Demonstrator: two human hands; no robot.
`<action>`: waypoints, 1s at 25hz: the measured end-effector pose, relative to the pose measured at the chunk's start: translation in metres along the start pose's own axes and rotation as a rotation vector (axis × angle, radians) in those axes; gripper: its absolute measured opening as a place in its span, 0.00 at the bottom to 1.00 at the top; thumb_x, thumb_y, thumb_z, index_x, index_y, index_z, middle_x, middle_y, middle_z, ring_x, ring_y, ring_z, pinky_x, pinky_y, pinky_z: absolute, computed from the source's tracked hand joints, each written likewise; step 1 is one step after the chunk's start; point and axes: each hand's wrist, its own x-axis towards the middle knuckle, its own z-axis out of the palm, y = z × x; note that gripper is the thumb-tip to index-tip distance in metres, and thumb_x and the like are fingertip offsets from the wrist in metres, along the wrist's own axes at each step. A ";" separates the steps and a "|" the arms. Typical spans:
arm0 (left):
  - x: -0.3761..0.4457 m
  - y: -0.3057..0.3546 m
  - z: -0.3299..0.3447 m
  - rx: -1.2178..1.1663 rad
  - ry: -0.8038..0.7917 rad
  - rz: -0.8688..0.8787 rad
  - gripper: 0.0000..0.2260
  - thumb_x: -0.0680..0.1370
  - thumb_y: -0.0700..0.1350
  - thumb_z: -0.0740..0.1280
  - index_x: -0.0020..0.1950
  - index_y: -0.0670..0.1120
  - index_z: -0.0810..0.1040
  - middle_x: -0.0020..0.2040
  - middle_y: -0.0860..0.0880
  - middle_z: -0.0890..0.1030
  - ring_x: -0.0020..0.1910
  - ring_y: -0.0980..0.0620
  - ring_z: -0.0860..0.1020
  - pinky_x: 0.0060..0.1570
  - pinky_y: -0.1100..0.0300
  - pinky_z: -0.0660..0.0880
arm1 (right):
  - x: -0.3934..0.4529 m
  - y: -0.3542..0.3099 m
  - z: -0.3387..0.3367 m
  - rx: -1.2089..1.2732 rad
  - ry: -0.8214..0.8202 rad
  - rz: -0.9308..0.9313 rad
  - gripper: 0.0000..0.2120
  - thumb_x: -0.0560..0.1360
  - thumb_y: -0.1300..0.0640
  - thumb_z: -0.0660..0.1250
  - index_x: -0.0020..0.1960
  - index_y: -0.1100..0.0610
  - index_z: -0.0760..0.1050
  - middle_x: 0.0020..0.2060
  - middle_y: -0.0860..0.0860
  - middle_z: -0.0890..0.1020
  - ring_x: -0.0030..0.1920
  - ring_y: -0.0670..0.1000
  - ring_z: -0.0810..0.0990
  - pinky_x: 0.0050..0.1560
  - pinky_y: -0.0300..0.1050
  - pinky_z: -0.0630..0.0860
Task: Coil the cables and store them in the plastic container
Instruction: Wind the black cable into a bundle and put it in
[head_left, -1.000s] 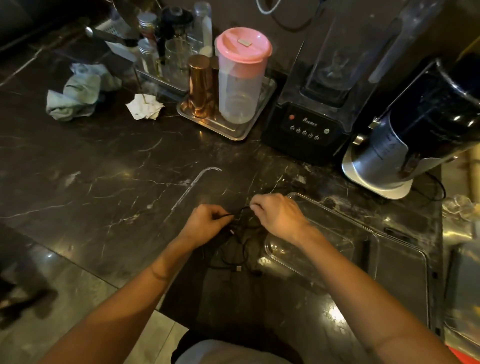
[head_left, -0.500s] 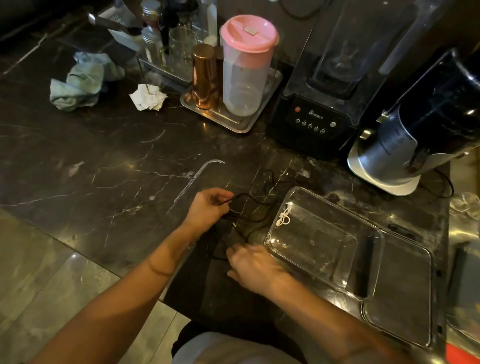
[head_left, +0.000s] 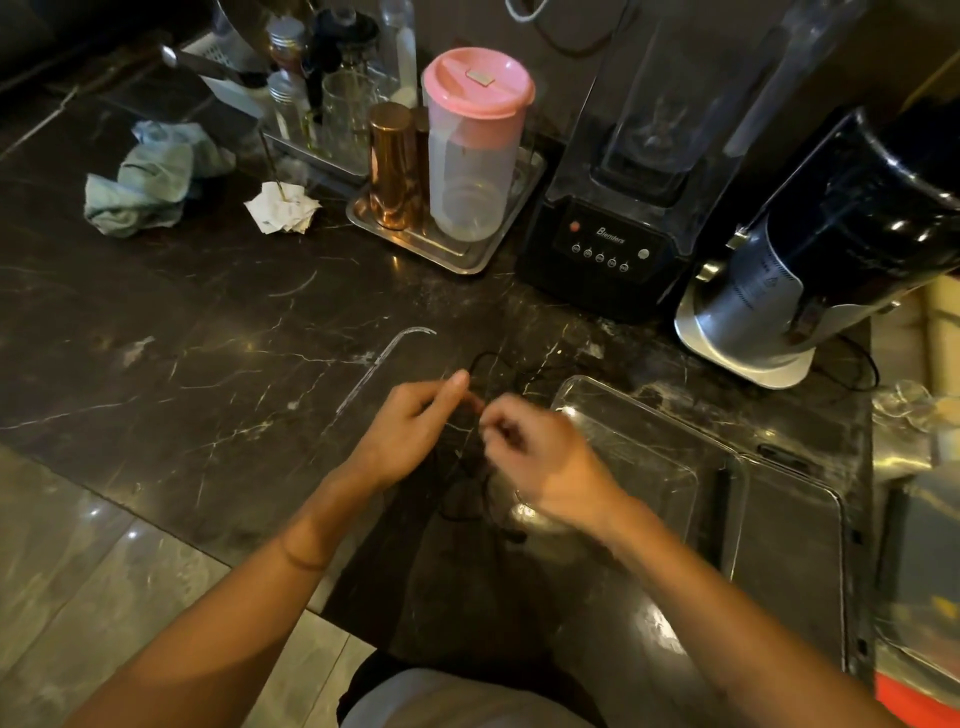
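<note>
I see the thin black cable (head_left: 480, 483) pinched by my left hand (head_left: 410, 436) and right hand (head_left: 540, 462); the clear plastic container (head_left: 649, 415) lies just beside the right one.

Both forearms bare, no sleeves visible. A thin dark band (head_left: 304, 564) circles the left forearm. Light grey garment (head_left: 441, 701) at six o'clock.
</note>
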 end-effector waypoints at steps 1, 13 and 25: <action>-0.001 0.014 0.001 -0.090 -0.032 -0.017 0.22 0.84 0.58 0.56 0.47 0.49 0.85 0.43 0.46 0.86 0.46 0.51 0.84 0.55 0.55 0.77 | 0.002 -0.007 -0.019 0.150 0.092 0.003 0.07 0.82 0.57 0.66 0.47 0.47 0.76 0.34 0.47 0.80 0.33 0.46 0.79 0.34 0.47 0.75; 0.020 0.021 0.018 0.024 0.030 0.026 0.17 0.81 0.52 0.66 0.34 0.47 0.76 0.27 0.52 0.73 0.27 0.56 0.72 0.30 0.62 0.70 | -0.019 -0.084 -0.222 1.136 0.544 -0.506 0.11 0.83 0.56 0.61 0.46 0.57 0.79 0.39 0.50 0.84 0.35 0.48 0.80 0.39 0.45 0.76; 0.032 0.062 0.052 0.173 -0.523 0.040 0.08 0.81 0.47 0.69 0.46 0.44 0.83 0.38 0.45 0.85 0.35 0.59 0.81 0.40 0.66 0.76 | -0.013 -0.020 -0.187 1.188 0.582 0.014 0.07 0.83 0.60 0.62 0.47 0.58 0.75 0.38 0.54 0.86 0.40 0.51 0.87 0.47 0.48 0.84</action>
